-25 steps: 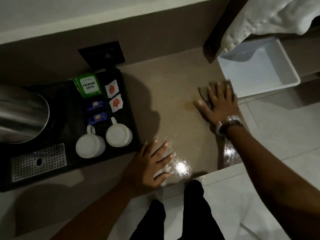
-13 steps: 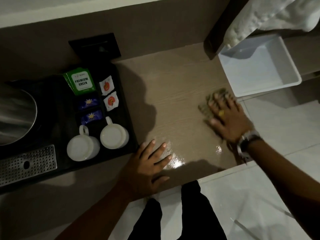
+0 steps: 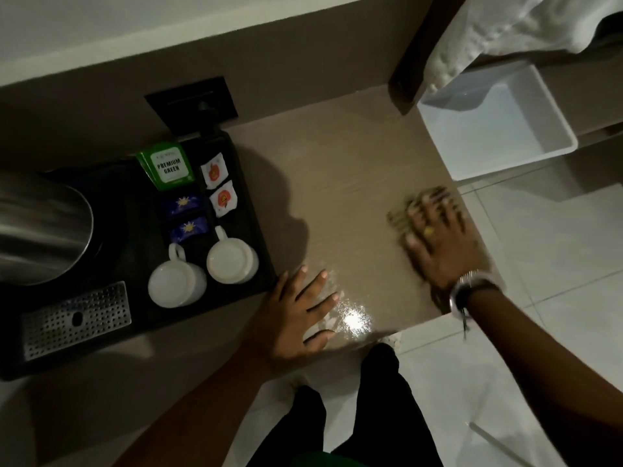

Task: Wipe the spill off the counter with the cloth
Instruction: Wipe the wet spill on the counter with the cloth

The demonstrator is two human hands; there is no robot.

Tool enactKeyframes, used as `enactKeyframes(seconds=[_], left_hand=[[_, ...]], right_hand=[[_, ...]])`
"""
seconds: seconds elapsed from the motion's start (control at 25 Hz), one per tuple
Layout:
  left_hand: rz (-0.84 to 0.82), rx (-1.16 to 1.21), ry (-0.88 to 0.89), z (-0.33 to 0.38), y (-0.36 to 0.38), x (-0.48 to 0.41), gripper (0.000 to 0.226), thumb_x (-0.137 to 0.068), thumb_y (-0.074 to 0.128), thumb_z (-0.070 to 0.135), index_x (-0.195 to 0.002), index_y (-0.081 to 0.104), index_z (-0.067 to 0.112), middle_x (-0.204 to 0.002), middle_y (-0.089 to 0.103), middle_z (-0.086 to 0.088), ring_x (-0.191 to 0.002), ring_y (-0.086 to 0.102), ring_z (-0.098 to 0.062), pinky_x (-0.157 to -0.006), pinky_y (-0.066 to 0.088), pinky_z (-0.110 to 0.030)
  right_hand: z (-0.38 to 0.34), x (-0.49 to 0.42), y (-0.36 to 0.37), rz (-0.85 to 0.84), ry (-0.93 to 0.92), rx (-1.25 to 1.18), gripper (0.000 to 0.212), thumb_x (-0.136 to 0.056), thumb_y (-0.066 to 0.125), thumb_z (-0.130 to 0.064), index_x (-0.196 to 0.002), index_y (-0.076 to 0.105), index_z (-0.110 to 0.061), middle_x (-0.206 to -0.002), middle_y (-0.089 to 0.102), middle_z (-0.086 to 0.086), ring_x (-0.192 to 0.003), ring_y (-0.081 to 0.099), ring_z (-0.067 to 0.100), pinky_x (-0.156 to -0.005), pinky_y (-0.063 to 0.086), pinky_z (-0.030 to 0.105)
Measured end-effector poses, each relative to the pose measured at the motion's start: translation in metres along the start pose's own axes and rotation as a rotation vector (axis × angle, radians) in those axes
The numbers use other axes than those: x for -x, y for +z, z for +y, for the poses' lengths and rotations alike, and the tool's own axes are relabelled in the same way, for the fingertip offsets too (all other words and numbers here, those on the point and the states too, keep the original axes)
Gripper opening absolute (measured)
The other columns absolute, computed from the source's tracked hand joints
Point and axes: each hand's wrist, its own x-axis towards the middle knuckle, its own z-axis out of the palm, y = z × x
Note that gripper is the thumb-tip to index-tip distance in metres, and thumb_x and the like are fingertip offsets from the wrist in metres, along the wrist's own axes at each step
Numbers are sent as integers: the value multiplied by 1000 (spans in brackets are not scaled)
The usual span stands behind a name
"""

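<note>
1. Since half a second ago, right hand (image 3: 438, 241) sits at nearly the same spot by the counter's (image 3: 337, 170) right edge, pressed flat on the blurred, mottled cloth (image 3: 397, 219), fingers spread, not clenched.
2. Left hand (image 3: 296, 318) lies open, palm down, holding nothing, beside the glossy wet spill (image 3: 354, 320).
3. Black tray (image 3: 256, 197) holds two white cups (image 3: 177, 286), sachets, steel kettle (image 3: 40, 227).
4. White rectangular bin (image 3: 499, 126) stands right of the counter.

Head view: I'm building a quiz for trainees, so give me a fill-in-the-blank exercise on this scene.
1. The cloth lies under the ____ hand.
2. The left hand rests flat on the ____.
3. The number of white cups on the black tray is ____.
4. The packet labelled "Premium Green" is coloured ____.

Missing words: right; counter; two; green.
</note>
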Motion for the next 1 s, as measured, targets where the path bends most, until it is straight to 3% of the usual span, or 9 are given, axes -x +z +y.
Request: enactKeyframes(seconds=[0.08,0.12,0.24,0.36,0.48,0.64,0.8,0.92,1.0], left_hand=[[10,9,3,-1,4,1,66,-95,50,63,-154,37,37,-169,23,0,-155,18,-36,-122,19,-59],[14,10,10,-1,4,1,66,-94,50,62,-154,37,37,-169,24,-1,-154,19,-36,-121,20,-59],[38,10,17,1,3,2,65,-94,53,61,-152,41,34,-168,27,-3,-154,21,-38,-121,21,-60],[52,4,36,1,3,2,63,-94,53,62,-149,47,30,-166,33,-6,-152,26,-41,-118,25,-62],[51,-13,37,-1,6,1,65,-95,50,64,-151,45,32,-167,30,-4,-151,28,-40,-117,26,-61],[71,2,32,-2,10,-1,65,-94,50,64,-151,43,34,-168,28,-3,-152,25,-38,-119,24,-61],[42,-33,47,-5,12,-1,65,-97,46,64,-153,36,34,-169,23,-6,-152,22,-41,-120,24,-62],[49,-13,42,1,4,2,65,-95,54,60,-152,39,33,-168,27,-7,-151,27,-42,-117,29,-63],[56,6,36,2,2,2,65,-94,57,59,-151,43,31,-166,32,-8,-150,30,-43,-115,30,-64]], right_hand=[[-22,-70,-14,75,253,-113,72,-96,4,-71,-160,13,-40,-171,6,-3,-157,3,33,-125,4,53],[-47,-99,-18,81,255,-134,71,-96,6,-69,-160,13,-38,-171,6,-1,-157,1,33,-125,2,53],[-134,-112,-7,1,-112,-77,63,-102,19,-61,-160,17,-37,-171,8,-1,-157,4,32,-125,3,53],[-126,-21,20,-65,-320,-20,58,-103,17,-59,-158,19,-42,-170,11,-8,-157,7,26,-125,6,52],[-46,30,15,-54,-114,5,66,-98,5,-69,-158,12,-43,-169,10,-9,-157,11,27,-124,10,51],[-17,-84,-21,34,162,-48,71,-97,1,-68,-160,13,-38,-171,5,-2,-157,1,31,-125,6,54],[-129,-191,-27,-12,-16,-94,70,-98,14,-67,-160,18,-36,-171,8,-1,-157,1,33,-125,1,53],[-184,-137,-11,-36,-321,12,62,-102,26,-59,-159,23,-36,-170,17,-2,-157,9,32,-124,8,53],[-165,-69,7,-78,-483,27,59,-101,28,-59,-157,30,-38,-168,21,-4,-156,12,30,-123,8,52]])
